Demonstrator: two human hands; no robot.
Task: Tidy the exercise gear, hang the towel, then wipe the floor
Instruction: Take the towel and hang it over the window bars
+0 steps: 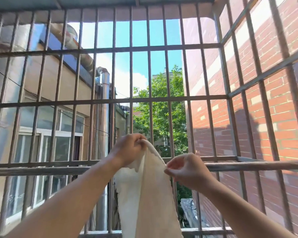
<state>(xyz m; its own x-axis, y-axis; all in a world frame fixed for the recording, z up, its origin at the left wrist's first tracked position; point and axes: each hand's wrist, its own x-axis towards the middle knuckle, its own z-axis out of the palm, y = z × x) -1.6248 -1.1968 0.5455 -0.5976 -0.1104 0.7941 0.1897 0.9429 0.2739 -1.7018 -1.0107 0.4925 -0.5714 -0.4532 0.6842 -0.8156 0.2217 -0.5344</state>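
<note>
A cream-white towel (148,194) hangs down in front of me, held up between both hands before the metal window grille (110,101). My left hand (129,148) grips the towel's top edge, raised a little above the horizontal rail (41,169). My right hand (186,170) pinches the towel's right edge, level with that rail. The towel's lower part runs out of the bottom of the frame. No exercise gear or floor is in view.
The grille forms a barred cage around the window, with vertical bars and several horizontal rails. A red brick wall (273,117) stands outside on the right, a beige building with windows (50,134) on the left, a tree (160,117) beyond.
</note>
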